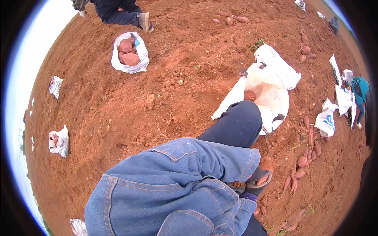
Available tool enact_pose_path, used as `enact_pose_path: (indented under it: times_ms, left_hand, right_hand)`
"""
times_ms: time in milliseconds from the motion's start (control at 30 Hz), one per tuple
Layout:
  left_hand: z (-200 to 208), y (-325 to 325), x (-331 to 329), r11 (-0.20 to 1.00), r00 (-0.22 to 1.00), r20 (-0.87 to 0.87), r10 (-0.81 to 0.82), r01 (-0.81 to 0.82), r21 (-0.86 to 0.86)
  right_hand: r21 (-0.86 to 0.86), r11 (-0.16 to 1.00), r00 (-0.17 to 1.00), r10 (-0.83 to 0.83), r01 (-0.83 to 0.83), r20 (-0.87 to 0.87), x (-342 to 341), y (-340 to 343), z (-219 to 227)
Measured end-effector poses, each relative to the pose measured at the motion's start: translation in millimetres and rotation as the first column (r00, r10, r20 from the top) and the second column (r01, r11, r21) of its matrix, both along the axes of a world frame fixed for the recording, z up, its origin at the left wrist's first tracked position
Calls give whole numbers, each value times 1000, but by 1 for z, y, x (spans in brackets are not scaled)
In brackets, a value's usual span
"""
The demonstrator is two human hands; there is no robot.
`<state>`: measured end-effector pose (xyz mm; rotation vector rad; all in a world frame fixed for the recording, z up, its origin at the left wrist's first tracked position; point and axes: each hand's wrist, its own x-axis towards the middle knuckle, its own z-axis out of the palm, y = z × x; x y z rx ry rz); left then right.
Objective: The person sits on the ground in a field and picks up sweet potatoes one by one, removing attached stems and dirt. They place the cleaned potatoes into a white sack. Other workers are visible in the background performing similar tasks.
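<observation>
Both my hands wear dark grey gloves and are close together, low and right of the middle. Below the denim cuff, my left hand (pixel 256 173) is closed around a reddish sweet potato (pixel 262 180). Beside it, my right hand (pixel 258 189), with a purple cuff at its wrist, is closed against the same sweet potato. The fingers are partly hidden by the sleeves. A reddish-brown lump (pixel 267 162) shows just above the hands. Beyond my knee, a large white sack (pixel 277 100) lies with its mouth open, one sweet potato (pixel 249 95) inside.
Sweet potatoes (pixel 302 161) lie in a row on the red soil to the right. A filled white sack (pixel 141 59) stands at upper left, near a kneeling person (pixel 118 11). Another person in teal (pixel 359 90) bends by white sacks (pixel 343 98) at far right.
</observation>
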<state>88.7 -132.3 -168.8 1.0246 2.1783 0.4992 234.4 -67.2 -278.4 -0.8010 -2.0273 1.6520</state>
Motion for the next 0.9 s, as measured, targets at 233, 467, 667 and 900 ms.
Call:
enact_pose_path:
  times_ms: [233,467,667,900]
  left_hand:
    - [-38,13,5,991,985,110,130,-133,16]
    - [-53,15,8,979,962,185,201,-204,-4]
    - [-60,1,14,949,921,231,313,-312,-39]
    - [-82,-39,13,876,828,285,482,-453,-168]
  right_hand:
    - [-52,997,968,62,-51,244,-13,-2,-18]
    - [-267,963,918,74,35,390,-36,-4,-26]
    - [-382,919,882,93,103,461,-46,-1,-36]
    - [-447,831,779,28,330,626,-70,-2,-78]
